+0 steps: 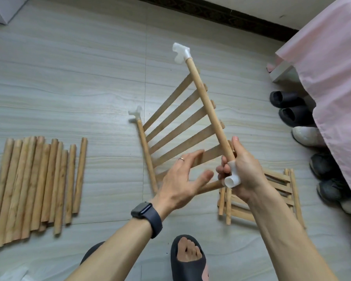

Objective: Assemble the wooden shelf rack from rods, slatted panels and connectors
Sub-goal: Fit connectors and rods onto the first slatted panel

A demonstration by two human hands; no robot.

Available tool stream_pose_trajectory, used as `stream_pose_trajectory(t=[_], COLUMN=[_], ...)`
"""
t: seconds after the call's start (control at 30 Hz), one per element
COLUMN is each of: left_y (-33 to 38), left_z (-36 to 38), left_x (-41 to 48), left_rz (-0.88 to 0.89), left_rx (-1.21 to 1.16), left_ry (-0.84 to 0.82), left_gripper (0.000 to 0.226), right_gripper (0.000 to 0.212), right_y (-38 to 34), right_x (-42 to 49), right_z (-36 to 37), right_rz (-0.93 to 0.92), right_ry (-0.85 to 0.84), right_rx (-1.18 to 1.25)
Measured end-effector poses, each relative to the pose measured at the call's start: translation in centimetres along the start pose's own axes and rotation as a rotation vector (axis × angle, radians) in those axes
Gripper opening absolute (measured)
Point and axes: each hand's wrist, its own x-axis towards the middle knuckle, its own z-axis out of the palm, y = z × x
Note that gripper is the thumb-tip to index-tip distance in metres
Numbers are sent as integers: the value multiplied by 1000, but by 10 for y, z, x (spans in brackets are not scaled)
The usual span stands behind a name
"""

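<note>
One slatted panel [180, 129] was held tilted over the floor [69, 78].
The right hand [243, 169] gripped its rod [208, 104] by one of three white connectors [232, 177]; the left hand [182, 179] hovered, fingers [194, 157] spread. About a dozen loose rods [34, 185] lay left.

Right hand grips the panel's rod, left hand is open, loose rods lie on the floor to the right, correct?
No: in the head view the loose rods lie to the left. Right hand grips the panel's rod; left hand is open.
</note>
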Motion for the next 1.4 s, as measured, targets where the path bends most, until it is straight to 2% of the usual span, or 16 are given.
stream_pose_trajectory(t=[0.13, 0.27, 0.37, 0.47, 0.5, 0.57, 0.63, 0.67, 0.73, 0.77, 0.87, 1.03, 1.13, 1.23, 1.33, 1.4], left_y=[-59, -85, -89, -91, -94, -99, -102, -103, -105, -105, -107, -117, -115, -107, -105, -111], left_z=[-1, -1, 0, 3, 5, 8, 12, 13, 16, 16, 13, -8, -36, -53, -59, -70], left_x=[-27, -40, -39, -39, -40, -40, -42, -42, -43, -43, -46, -54, -66, -78, -79, -79], left_rz=[-1, -75, -92, -110, -112, -104, -96, -90, -74, -68, -81, -54, -61, -242, -419, -543], left_rx=[569, 790, 874, 913, 921, 947, 957, 961, 967, 964, 967, 891, 714, 358, 114, -47], left_ry=[-134, -220, -287, -317, -320, -328, -329, -323, -306, -302, -312, -362, -169, 180, 311, 456], left_gripper=[111, 98, 86, 85, 86, 88, 91, 91, 91, 92, 96, 102, 95, 74, 40, 30], right_gripper=[55, 48, 63, 62, 60, 57, 58, 64, 83, 92, 106, 97, 92, 89, 87, 88], right_y=[35, 94, 127, 145, 150, 154, 156, 162, 176, 183, 193, 206, 207, 213, 221, 221], right_x=[28, 57, 69, 69, 67, 59, 47, 45, 46, 50, 65, 77, 80, 77, 77, 79], right_z=[-23, -37, -56, -67, -68, -66, -54, -45, -25, -17, -6, -11, -19, -17, -14, -19], right_rz=[335, 463, 462, 280, 117, -385, -854, -938, -815, -718, -557, -616, -640, -681, -696, -692], right_ry=[-30, 101, 156, 267, 353, 455, 260, 107, -149, -206, -235, -238, -299, -317, -326, -324], right_rx=[264, 337, 200, -147, -363, -816, -1084, -1188, -1442, -1565, -1776, -1809, -1804, -1780, -1759, -1768])
